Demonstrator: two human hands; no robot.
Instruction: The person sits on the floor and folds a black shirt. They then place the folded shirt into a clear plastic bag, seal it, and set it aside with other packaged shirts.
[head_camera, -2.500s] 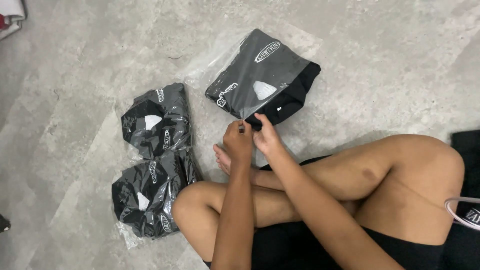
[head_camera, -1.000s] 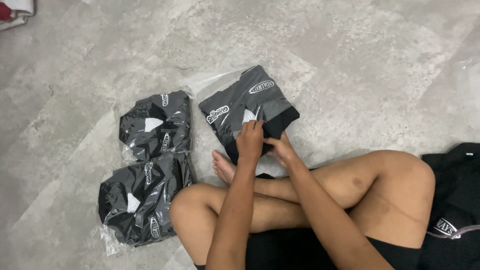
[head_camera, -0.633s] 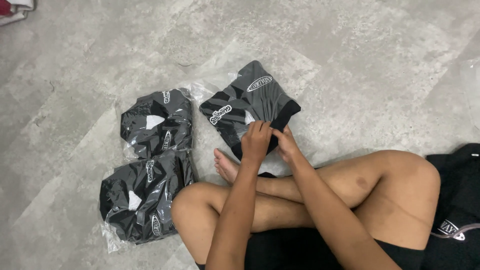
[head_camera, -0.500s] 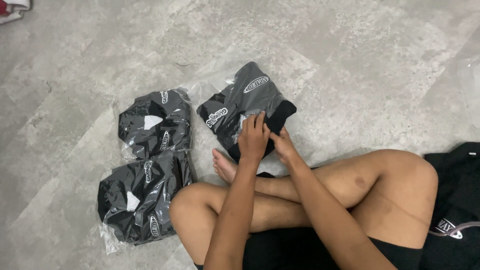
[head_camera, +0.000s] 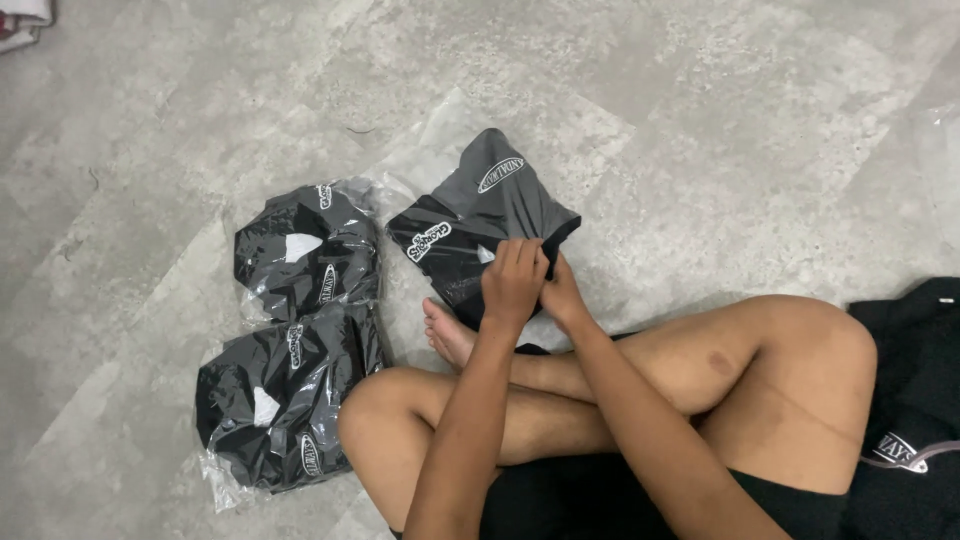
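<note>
- The person sits cross-legged on the grey floor (head_camera: 720, 120), and both hands meet at the near edge of a dark folded garment (head_camera: 490, 215) lying just past the bare foot (head_camera: 447, 335).
- The left hand (head_camera: 513, 282) lies curled over the garment's near edge, fingers bent down onto the cloth; it looks like a pinch on the fabric, though the fingertips are hidden.
- The right hand (head_camera: 562, 295) tucks in just beside the left, touching it, fingers closed at the same edge. What exactly it grips I cannot tell.
- The garment lies tilted, one corner pointing away from the person, half on a clear plastic bag (head_camera: 440, 140) spread flat beneath it. That placing suggests, to my eye, cloth being worked at the bag's mouth, close in where both hands reach easily.
- Labels: a white oval patch sits near the garment's far corner, and a white printed strip runs along its left side.
- To the person's left, two packs lie side by side and touching: the far pack (head_camera: 305, 250) and the near pack (head_camera: 285, 400), both black cloth in crinkled clear plastic, each with white oval marks and a pale patch.
- More black cloth (head_camera: 910, 400) lies beside the right knee, at the picture's right edge.
</note>
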